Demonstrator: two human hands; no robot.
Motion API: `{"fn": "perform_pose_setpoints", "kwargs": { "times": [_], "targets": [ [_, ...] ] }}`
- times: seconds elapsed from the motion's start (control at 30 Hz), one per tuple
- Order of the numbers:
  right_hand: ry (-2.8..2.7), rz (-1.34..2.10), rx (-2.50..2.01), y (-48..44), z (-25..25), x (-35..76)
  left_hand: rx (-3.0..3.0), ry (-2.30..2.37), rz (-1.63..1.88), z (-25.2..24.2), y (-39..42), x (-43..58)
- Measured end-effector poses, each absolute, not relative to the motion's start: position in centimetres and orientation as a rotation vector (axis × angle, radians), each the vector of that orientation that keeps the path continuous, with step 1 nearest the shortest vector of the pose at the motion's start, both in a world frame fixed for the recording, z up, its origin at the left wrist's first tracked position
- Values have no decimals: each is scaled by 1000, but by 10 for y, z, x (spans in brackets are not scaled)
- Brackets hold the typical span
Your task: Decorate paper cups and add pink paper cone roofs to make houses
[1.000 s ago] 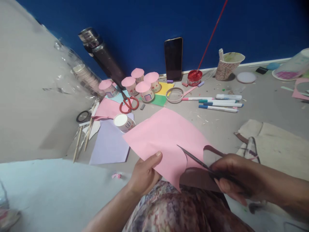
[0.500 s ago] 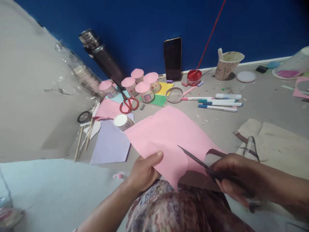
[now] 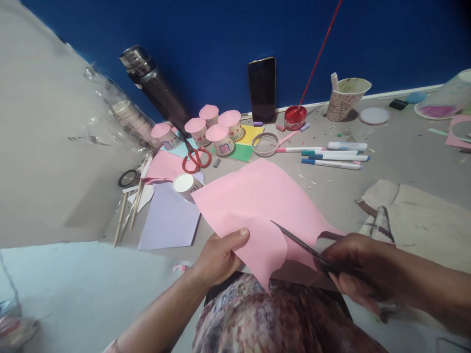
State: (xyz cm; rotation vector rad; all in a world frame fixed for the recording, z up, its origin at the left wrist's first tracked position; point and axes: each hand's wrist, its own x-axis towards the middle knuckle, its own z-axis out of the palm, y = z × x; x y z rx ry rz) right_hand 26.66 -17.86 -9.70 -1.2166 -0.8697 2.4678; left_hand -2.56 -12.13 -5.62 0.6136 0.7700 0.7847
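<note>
A large sheet of pink paper is held over the table's front edge and my lap. My left hand grips its near left edge, thumb on top and fingers underneath. In my right hand is a pair of dark scissors, fingers wrapped round the handles, which are mostly hidden. The blades lie along a curved cut in the sheet, their tips pointing up and left. A pointed flap of the paper hangs down beside the cut. Just beyond the sheet's left corner, a small white paper cup lies tilted.
Several small cups with pink paper roofs stand at the back left, near red-handled scissors. Purple paper lies left. Several markers, a tape roll, a phone and a red paint pot sit behind. Cloth lies right.
Very little differs. The paper's left corner has shifted slightly right and up; both hands keep their grips, and the scissors stay at the curved cut.
</note>
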Motion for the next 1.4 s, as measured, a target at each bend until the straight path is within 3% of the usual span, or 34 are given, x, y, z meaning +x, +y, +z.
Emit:
{"fn": "perform_pose_setpoints", "kwargs": {
  "times": [1.4],
  "targets": [
    [-933,2474,-1135,-168,-85,266,708,712,520,-44,-92,-35]
  ]
}}
